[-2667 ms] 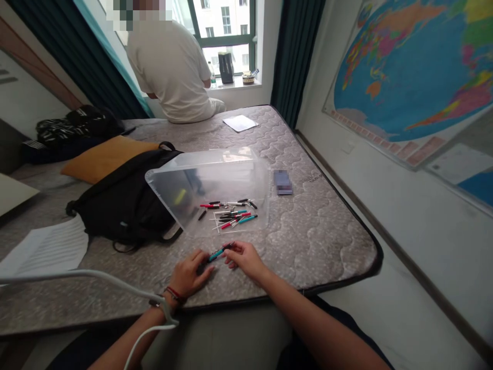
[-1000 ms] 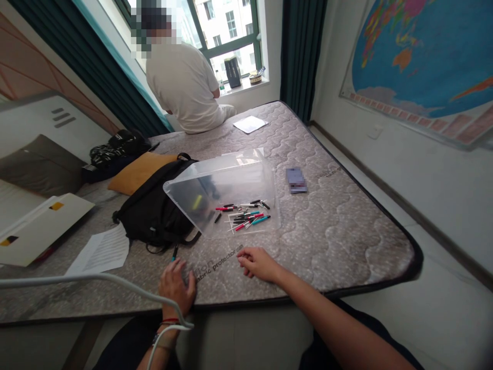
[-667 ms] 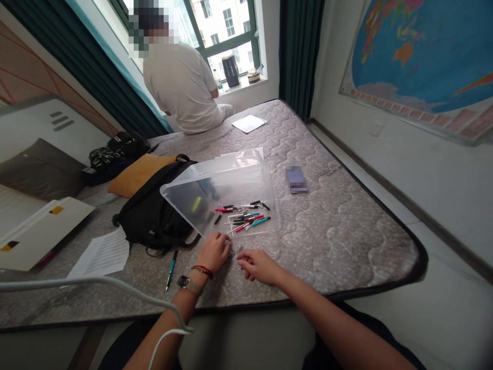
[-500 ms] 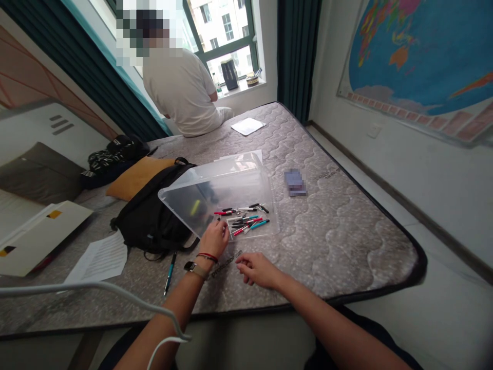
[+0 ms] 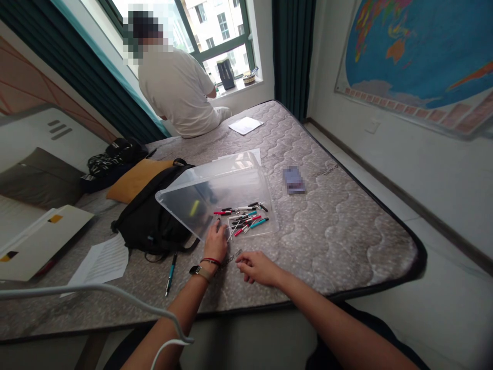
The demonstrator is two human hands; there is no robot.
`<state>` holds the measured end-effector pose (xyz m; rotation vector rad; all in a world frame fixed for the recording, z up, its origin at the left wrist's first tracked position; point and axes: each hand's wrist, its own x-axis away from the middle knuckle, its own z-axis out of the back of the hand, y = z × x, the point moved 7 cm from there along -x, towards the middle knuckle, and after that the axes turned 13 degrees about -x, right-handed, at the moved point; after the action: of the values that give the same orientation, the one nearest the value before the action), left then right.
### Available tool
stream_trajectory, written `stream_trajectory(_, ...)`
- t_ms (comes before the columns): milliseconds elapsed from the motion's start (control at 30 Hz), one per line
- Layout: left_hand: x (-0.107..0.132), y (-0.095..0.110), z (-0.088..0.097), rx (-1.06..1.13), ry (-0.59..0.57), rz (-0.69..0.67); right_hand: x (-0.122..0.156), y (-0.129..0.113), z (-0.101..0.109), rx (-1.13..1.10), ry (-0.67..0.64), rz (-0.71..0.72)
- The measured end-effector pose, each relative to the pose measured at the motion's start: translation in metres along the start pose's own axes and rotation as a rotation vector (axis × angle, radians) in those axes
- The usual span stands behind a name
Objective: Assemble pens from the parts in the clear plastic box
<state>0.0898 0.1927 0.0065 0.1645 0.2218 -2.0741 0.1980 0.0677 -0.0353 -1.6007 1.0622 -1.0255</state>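
Note:
My left hand [image 5: 215, 242] is at the near edge of a clear plastic box [image 5: 181, 192] tipped on its side. Its fingers are bent and pressed together close to the pens, and whatever they grip is hidden. A small dark tip shows just beyond the fingertips. Inside the box lie several pens [image 5: 246, 221], black, red, white and teal, in a loose pile. My right hand [image 5: 257, 267] rests on the mattress [image 5: 327, 246] in front of the box, its fingers loosely curled with nothing visible in them.
A teal and black pen [image 5: 171, 275] lies left of my left forearm. Behind it are a black backpack [image 5: 154, 216], a printed sheet [image 5: 100, 262] and a white folder [image 5: 46, 239]. A white cable [image 5: 115, 293] crosses in front. A person [image 5: 177, 87] sits at the far edge.
My left hand has turned slightly and drawn back a little toward me, near the pens. My right hand has stayed in place. The view has shifted slightly.

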Motion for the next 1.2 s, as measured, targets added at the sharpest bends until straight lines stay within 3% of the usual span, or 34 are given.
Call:
stream_trajectory(67, -0.005, -0.006, 0.003, -0.033, -0.038, 0.032, 0.000, 0.001, 0.000, -0.002, 0.004, -0.003)
stream_trajectory(200, -0.024, -0.009, 0.001, -0.112, -0.281, -0.009, -0.001, 0.004, 0.000, -0.005, -0.002, -0.022)
stream_trajectory(300, -0.039, -0.008, 0.003, -0.146, -0.376, -0.056, -0.002, 0.006, 0.000, -0.013, -0.010, -0.031)
stream_trajectory(433, -0.048, -0.006, 0.010, -0.183, -0.410, -0.112, -0.003, 0.005, 0.000, -0.020, -0.021, -0.021)
stream_trajectory(600, -0.041, -0.001, 0.020, -0.261, -0.413, -0.130, -0.003, 0.005, 0.000, -0.025, -0.021, -0.028)
stream_trajectory(733, -0.028, 0.001, 0.029, -0.292, -0.379, -0.121, -0.003, 0.006, 0.001, -0.021, -0.026, -0.031)
stream_trajectory(800, -0.020, -0.001, 0.038, -0.247, -0.309, -0.103, -0.003, 0.007, 0.001, -0.017, -0.026, -0.030)
stream_trajectory(933, 0.001, -0.010, 0.059, 0.097, -0.084, 0.000, -0.004, 0.007, 0.001, -0.017, -0.026, -0.020)
stream_trajectory(1000, 0.016, -0.014, 0.062, 0.354, -0.035, 0.087, -0.005, 0.007, 0.001, -0.023, -0.026, -0.021)
stream_trajectory(1200, 0.066, -0.002, 0.030, 1.283, -0.201, 0.576, -0.006, 0.009, 0.002, -0.033, -0.014, -0.041)
